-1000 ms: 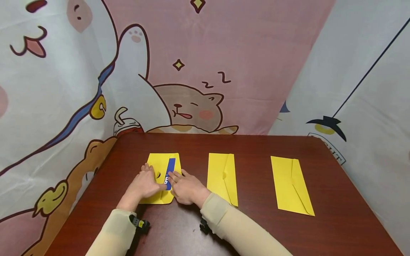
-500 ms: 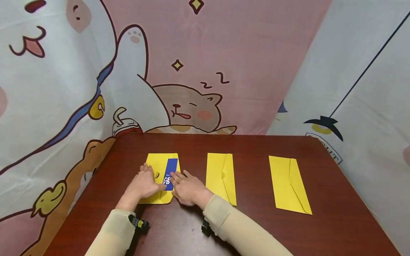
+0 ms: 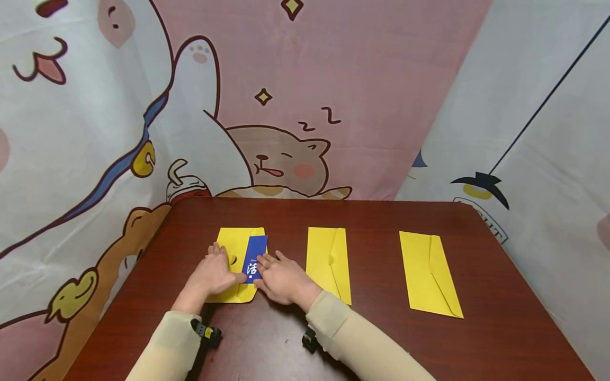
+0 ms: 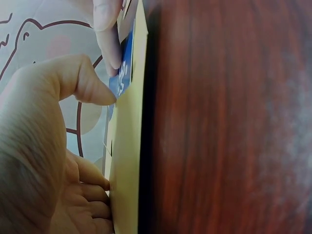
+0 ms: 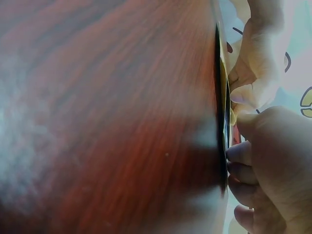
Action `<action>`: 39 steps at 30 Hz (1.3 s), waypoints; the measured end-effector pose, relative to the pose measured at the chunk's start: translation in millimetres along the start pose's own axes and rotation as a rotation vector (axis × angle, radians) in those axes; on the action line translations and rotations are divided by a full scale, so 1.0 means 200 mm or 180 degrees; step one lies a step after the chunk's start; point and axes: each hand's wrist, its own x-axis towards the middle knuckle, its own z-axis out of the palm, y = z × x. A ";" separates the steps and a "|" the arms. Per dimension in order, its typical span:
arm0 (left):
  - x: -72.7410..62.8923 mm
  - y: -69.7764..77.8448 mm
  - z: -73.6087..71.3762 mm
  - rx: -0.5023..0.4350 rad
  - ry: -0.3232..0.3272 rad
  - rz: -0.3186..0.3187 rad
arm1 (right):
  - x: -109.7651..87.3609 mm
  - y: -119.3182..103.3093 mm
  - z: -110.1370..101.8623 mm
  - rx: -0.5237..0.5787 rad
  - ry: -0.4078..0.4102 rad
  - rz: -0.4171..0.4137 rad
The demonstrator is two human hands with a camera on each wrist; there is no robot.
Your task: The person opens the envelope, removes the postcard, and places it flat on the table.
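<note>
Wide table (image 3: 381,338), dark red wood. Three yellow envelopes in a row; the person works at the left envelope (image 3: 238,244), lying flat.

Left hand (image 3: 214,272) rests palm down on that envelope's left part. Fingers fairly close together, thumb spread away from them; in the left wrist view the fingertips press the yellow paper and the thumb tip sits at the edge of the blue card (image 3: 255,248). Much the same place as a second ago.

Right hand (image 3: 284,278) lies palm down at the card's right side. Fingers extended, their tips on the blue surface, little finger a bit apart; nothing clamped between them. This hand has shifted slightly right.

Main change is the card. A second ago a narrow blue strip, well inside the envelope's outline; now a broader panel, its upper right corner just past the envelope's right edge. White character now shows whole, where only part showed then. Whether the card's left edge runs under the paper, cannot tell.

Middle envelope (image 3: 320,254) and right envelope (image 3: 426,272) lie flat, untouched, flaps folded over. Cartoon backdrop (image 3: 376,79) behind.
</note>
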 end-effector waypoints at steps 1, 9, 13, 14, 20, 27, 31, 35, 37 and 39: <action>0.00 0.00 0.00 0.0006 0.0001 0.0005 | 0.00 0.00 0.00 -0.0010 0.0018 0.0001; 0.00 -0.01 -0.02 0.0090 0.0007 0.0056 | 0.00 0.01 0.00 0.0089 0.0086 0.0060; 0.00 -0.01 -0.02 0.0094 -0.0008 0.0056 | 0.01 0.01 -0.01 0.0626 0.0274 0.0222; 0.00 -0.02 -0.02 0.0084 -0.0011 0.0052 | 0.01 0.01 -0.02 0.0811 0.0342 0.0267; 0.00 -0.02 -0.01 0.0055 -0.0042 0.0030 | 0.05 0.04 -0.01 0.1923 0.0881 0.0715; 0.00 -0.02 0.00 -0.0006 -0.0095 -0.0028 | 0.08 0.07 0.01 0.2981 0.1391 0.1455; 0.00 -0.01 0.00 0.0011 -0.0111 -0.0055 | 0.09 0.08 0.00 0.3460 0.1361 0.1793; 0.01 -0.01 0.00 0.0019 -0.0113 -0.0061 | 0.10 0.08 0.00 0.4254 0.1134 0.2185; 0.01 0.00 0.00 0.0011 -0.0120 -0.0078 | 0.10 0.07 0.00 0.4663 0.1077 0.2293; 0.01 0.00 0.00 0.0004 -0.0127 -0.0101 | 0.11 0.07 0.01 0.4881 0.1037 0.2343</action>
